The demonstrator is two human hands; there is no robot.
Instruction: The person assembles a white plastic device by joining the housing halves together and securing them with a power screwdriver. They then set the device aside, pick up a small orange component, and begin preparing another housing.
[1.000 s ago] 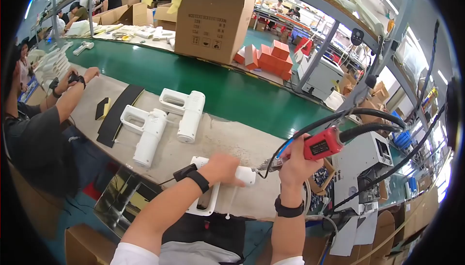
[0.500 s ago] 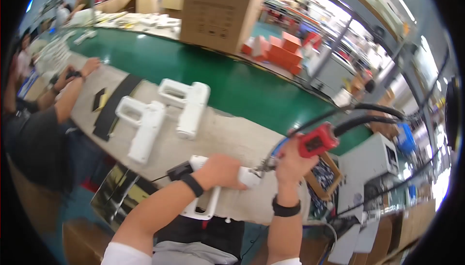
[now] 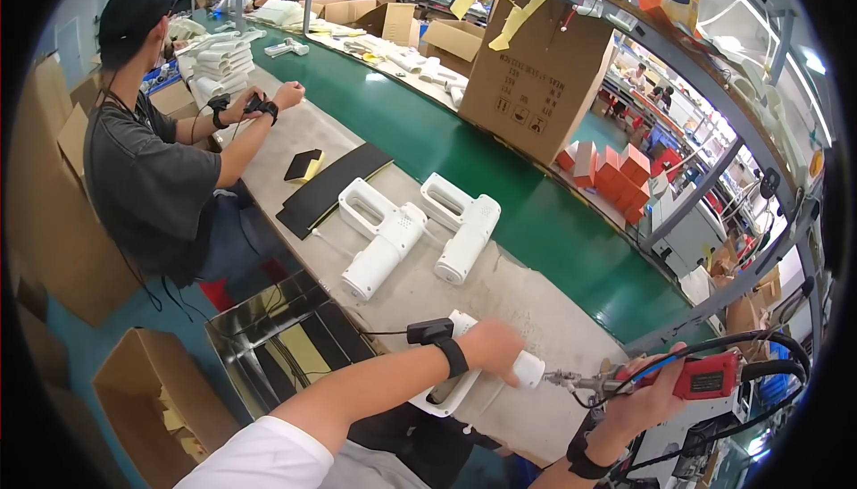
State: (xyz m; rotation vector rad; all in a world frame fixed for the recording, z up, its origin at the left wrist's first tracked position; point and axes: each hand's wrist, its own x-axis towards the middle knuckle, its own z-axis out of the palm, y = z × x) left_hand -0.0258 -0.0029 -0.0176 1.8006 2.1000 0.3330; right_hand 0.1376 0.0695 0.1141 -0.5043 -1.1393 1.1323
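My left hand (image 3: 491, 348) is closed around a white plastic housing with a loop handle (image 3: 528, 370), holding it down at the near edge of the bench. In my right hand (image 3: 647, 398) is a red powered screwdriver (image 3: 711, 376), held nearly level. Its metal tip meets the housing's right end; whether it touches a screw is too small to tell. Two similar units, a white housing (image 3: 384, 250) and another white housing (image 3: 464, 239), lie beyond my left hand. A small black box (image 3: 430, 331) with a cable sits at my left wrist.
A co-worker (image 3: 161, 158) sits at the left. Black foam strips (image 3: 335, 187) lie on the beige bench cover (image 3: 558, 315). Behind it runs a green surface (image 3: 402, 114) with a large carton (image 3: 536, 78). Cables (image 3: 786, 346) hang at the right; an open carton (image 3: 161, 391) stands lower left.
The view has swung left, so the scene sits farther right and the co-worker shows fully. The screwdriver has tilted to nearly level at the same housing end. My left hand keeps its hold.
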